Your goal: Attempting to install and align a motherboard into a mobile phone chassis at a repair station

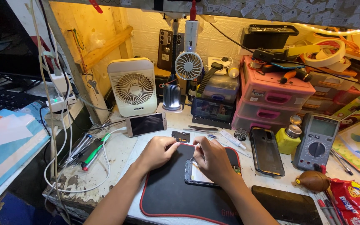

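An opened phone [196, 177] lies on a black mat with a red edge [167, 196]. My right hand [211, 158] rests over the phone's upper part, fingers curled, thumb and forefinger pinched; whether anything is between them I cannot tell. My left hand [157, 152] sits on the mat just left of it, fingers curled near the mat's top edge and almost touching the right hand. A small black part [181, 136] lies just beyond the mat.
Beyond the mat: a propped phone [146, 124], tweezers [203, 128], a white tube [232, 139], a phone back cover [265, 151], a yellow bottle [287, 139], a multimeter [317, 141]. Behind stand a white fan [133, 87], lamp [172, 96], pink drawers [271, 100]. Cables hang left.
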